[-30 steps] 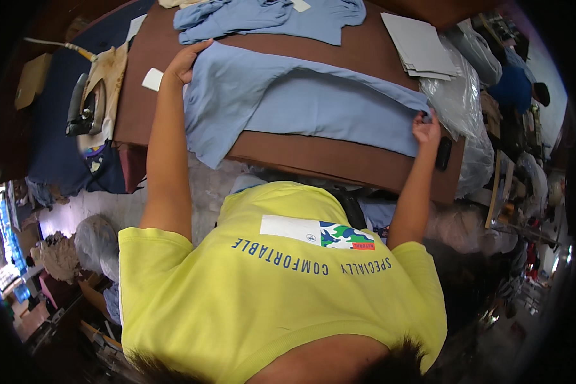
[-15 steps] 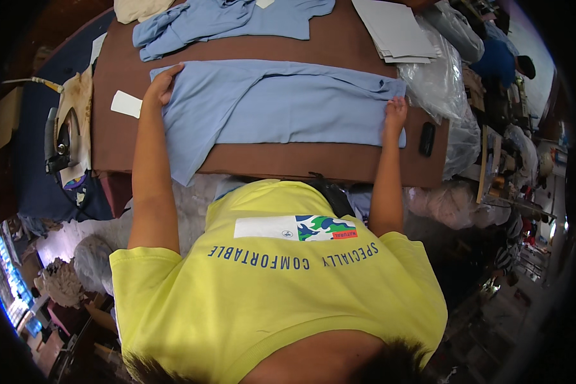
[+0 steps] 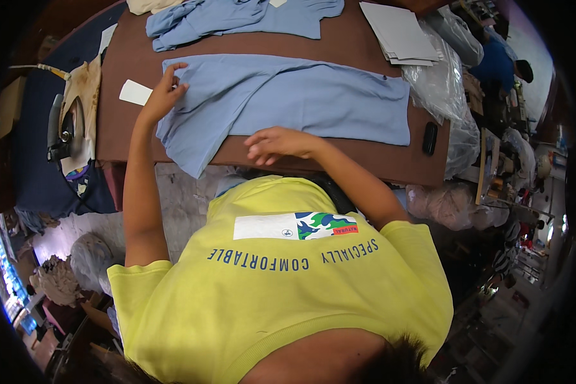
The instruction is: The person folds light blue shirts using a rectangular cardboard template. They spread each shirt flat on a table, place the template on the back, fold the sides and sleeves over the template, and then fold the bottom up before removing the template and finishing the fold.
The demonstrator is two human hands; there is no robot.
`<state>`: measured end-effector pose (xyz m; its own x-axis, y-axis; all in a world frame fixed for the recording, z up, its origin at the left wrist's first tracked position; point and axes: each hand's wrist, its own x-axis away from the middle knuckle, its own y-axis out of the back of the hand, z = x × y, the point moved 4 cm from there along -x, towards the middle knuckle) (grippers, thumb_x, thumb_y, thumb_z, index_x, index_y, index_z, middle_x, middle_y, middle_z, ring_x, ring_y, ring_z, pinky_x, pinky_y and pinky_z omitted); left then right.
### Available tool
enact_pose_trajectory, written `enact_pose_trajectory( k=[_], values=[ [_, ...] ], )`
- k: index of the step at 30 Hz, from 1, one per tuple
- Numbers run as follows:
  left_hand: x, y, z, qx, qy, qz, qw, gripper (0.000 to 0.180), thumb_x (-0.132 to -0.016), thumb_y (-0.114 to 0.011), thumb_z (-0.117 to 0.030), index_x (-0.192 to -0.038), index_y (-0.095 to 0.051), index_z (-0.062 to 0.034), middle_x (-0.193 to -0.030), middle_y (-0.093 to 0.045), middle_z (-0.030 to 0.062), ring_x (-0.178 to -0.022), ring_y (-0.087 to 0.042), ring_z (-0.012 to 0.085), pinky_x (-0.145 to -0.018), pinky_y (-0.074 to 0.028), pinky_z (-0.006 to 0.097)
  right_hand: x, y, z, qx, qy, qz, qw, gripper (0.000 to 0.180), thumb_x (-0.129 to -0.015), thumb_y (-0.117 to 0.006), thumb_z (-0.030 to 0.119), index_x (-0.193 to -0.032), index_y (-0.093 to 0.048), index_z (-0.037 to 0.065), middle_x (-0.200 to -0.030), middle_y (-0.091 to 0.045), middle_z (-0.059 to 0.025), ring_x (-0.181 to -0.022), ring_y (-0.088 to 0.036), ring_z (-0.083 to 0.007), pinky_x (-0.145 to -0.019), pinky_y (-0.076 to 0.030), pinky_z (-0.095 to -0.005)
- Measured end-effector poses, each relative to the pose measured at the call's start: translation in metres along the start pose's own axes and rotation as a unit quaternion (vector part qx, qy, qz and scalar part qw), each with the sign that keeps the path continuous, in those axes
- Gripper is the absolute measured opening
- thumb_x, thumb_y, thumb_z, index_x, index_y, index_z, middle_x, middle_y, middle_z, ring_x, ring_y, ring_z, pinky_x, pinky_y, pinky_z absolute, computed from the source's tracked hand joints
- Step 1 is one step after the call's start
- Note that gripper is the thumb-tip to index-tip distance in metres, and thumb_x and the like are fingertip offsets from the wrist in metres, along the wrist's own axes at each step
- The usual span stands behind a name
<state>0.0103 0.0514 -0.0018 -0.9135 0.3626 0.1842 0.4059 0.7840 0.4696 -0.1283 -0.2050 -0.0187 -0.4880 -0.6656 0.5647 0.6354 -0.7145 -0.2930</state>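
A light blue folded garment lies lengthwise on the brown-covered table; a loose flap at its left end slants toward me over the near edge. My left hand is at that garment's left end, fingers apart and resting at the cloth's edge, gripping none of it. My right hand hovers by the near edge of the garment, left of its middle, with loosely bent, separated fingers and nothing in them. Beside my left wrist lies a white card strip.
More light blue garments lie at the far side. An iron stands on a scorched cloth at the left. White sheets, clear plastic bags and a black oblong object are at the right.
My right hand has let go of the garment's right end and swung left toward its near edge. My left hand has loosened from the left end and lifted slightly.
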Motion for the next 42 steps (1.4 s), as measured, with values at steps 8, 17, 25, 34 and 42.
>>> enact_pose_trajectory(
  k=[8, 17, 25, 34, 42],
  values=[
    [0.008, -0.015, -0.054, 0.481, 0.048, 0.031, 0.875, 0.044, -0.089, -0.052, -0.015, -0.130, -0.034, -0.0108, -0.095, -0.052, 0.0017, -0.083, -0.052, 0.0107, -0.063, -0.048, 0.028, -0.070, -0.049, -0.007, -0.202, -0.035, -0.009, 0.979, 0.059, -0.071, -0.076, 0.033, -0.118, -0.047, 0.014, -0.106, -0.051, -0.0007, -0.081, -0.053, -0.0150, -0.076, -0.047, -0.0334],
    [0.022, -0.023, 0.013, 0.378, 0.128, -0.079, 0.914, 0.059, -0.089, -0.050, -0.042, -0.132, -0.030, -0.0061, -0.104, -0.055, 0.0134, -0.087, -0.059, 0.0202, -0.073, -0.052, 0.033, 0.020, 0.050, 0.029, -0.296, 0.255, -0.015, 0.920, 0.021, -0.083, -0.059, 0.014, -0.097, -0.054, 0.000, -0.098, -0.060, -0.0147, -0.092, -0.063, -0.0282, -0.084, -0.050, -0.0430],
    [0.030, -0.037, 0.057, 0.373, 0.186, -0.150, 0.897, 0.056, -0.088, -0.046, -0.049, -0.125, -0.031, -0.0088, -0.106, -0.055, 0.0181, -0.089, -0.062, 0.0274, -0.069, -0.054, 0.035, 0.159, 0.183, -0.018, -0.030, 0.063, -0.306, 0.949, 0.027, -0.081, -0.058, 0.017, -0.105, -0.053, 0.007, -0.081, -0.053, -0.0020, -0.072, -0.055, -0.0104, -0.066, -0.052, -0.0288],
    [0.028, -0.037, 0.066, 0.367, 0.174, -0.166, 0.899, 0.049, -0.088, -0.050, -0.045, -0.120, -0.035, -0.0115, -0.106, -0.053, 0.0190, -0.089, -0.063, 0.0279, -0.070, -0.054, 0.036, 0.172, 0.231, -0.059, 0.071, 0.119, -0.562, 0.816, 0.033, -0.078, -0.064, 0.028, -0.104, -0.056, 0.010, -0.079, -0.059, -0.0047, -0.070, -0.057, -0.0173, -0.066, -0.048, -0.0337],
    [0.029, -0.037, 0.070, 0.357, 0.174, -0.177, 0.900, 0.047, -0.088, -0.053, -0.042, -0.120, -0.037, -0.0124, -0.109, -0.052, 0.0197, -0.091, -0.062, 0.0287, -0.072, -0.053, 0.036, 0.258, 0.259, -0.155, 0.130, -0.227, -0.736, 0.625, 0.051, -0.071, -0.066, 0.047, -0.108, -0.060, 0.012, -0.117, -0.057, -0.0110, -0.115, -0.046, -0.0352, -0.099, -0.026, -0.0555]
  ],
)
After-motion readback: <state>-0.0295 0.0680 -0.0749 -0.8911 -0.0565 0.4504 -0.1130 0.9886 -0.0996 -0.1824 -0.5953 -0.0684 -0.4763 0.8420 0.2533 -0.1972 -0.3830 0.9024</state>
